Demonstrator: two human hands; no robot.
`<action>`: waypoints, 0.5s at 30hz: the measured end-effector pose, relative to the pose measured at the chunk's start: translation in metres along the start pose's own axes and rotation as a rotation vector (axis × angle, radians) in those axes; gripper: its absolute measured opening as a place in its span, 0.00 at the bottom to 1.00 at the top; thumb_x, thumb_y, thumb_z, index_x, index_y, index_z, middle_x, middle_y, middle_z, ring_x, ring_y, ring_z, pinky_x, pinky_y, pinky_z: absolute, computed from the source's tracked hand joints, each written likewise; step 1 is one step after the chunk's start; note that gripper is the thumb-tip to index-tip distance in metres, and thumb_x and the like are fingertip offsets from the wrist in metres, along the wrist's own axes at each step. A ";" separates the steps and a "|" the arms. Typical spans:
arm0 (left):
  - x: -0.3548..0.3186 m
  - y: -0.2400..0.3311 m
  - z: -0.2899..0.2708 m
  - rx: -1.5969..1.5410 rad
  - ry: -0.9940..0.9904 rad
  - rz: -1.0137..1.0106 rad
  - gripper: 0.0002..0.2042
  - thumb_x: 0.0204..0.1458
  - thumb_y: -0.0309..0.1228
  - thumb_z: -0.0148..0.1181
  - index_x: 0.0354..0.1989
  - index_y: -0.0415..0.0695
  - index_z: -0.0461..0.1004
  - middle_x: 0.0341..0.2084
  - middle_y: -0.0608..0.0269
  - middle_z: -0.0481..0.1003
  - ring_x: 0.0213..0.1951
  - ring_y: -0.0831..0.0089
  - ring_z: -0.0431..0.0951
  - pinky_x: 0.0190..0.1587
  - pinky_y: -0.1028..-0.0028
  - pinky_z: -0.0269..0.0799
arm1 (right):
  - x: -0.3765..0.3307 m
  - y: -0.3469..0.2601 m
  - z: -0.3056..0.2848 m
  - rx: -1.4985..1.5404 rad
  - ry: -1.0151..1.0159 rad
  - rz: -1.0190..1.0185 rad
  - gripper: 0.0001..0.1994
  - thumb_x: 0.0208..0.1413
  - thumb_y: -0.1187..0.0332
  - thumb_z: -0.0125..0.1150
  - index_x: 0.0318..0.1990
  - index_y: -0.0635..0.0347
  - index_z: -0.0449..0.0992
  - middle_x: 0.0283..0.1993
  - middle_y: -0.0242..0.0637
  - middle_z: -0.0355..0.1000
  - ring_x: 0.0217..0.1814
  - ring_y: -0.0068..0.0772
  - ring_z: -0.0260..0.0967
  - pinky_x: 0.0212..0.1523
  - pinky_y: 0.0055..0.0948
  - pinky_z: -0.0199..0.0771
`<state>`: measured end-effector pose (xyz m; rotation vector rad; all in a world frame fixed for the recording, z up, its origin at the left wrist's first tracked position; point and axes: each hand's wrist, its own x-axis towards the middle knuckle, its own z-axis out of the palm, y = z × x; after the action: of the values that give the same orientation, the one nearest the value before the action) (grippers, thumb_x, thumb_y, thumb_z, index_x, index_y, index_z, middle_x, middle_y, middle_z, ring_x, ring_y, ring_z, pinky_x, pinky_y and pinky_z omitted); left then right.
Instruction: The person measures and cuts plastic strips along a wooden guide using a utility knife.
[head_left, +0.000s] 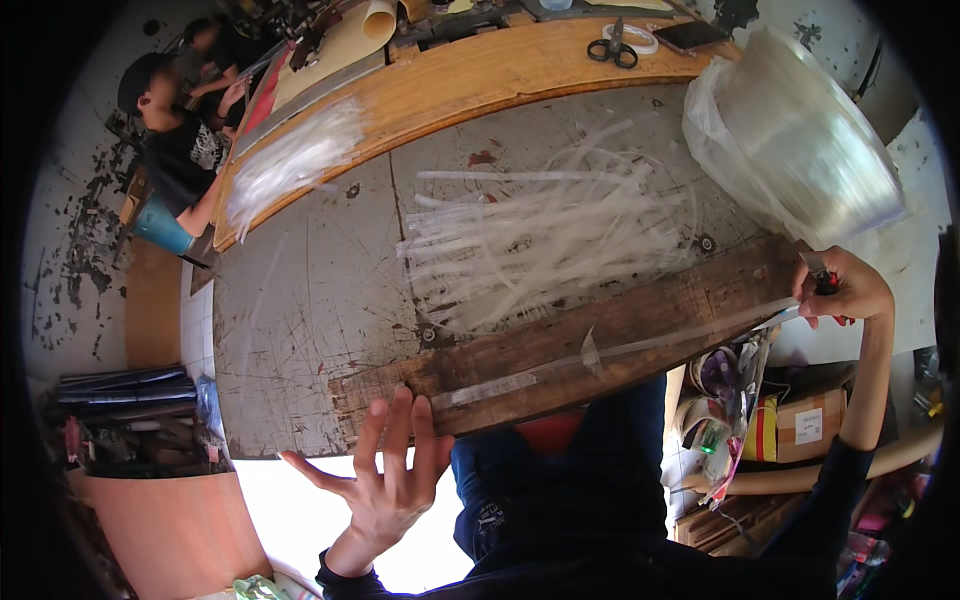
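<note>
A long dark wooden board (pixel 560 350) lies slantwise along the near edge of the table. Lengthwise on it runs a clear plastic strip (pixel 660 338). My left hand (pixel 392 478) is spread, its fingertips at the board's near left edge by the strip's left end. At the board's right end, my right hand (pixel 848 287) is closed around a red-and-black cutter (pixel 828 284), close to the strip's right end. Whether the fingers also pinch the strip is hard to make out. Beyond the board lies a loose pile of clear plastic strips (pixel 540 235).
A big roll of clear plastic (pixel 810 135) stands at the far right. Scissors (pixel 613 50), a tape roll (pixel 640 40) and a phone (pixel 690 37) rest on the raised wooden ledge (pixel 480 75), with more strips (pixel 300 160) at its left. Two people sit far left.
</note>
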<state>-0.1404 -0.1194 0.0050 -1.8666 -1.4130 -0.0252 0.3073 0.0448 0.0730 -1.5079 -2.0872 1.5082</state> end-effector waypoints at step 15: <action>-0.003 -0.002 0.000 0.049 -0.011 0.017 0.16 0.52 0.49 0.46 0.40 0.57 0.75 0.42 0.77 0.71 0.56 0.75 0.61 0.52 0.23 0.29 | 0.014 -0.012 -0.008 0.208 0.251 0.164 0.07 0.34 0.74 0.63 0.17 0.68 0.72 0.16 0.42 0.69 0.12 0.21 0.58 0.12 0.18 0.52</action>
<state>-0.1438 -0.1216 0.0046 -1.8417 -1.3930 0.0284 0.2979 0.0611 0.0804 -1.7187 -1.6508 1.4486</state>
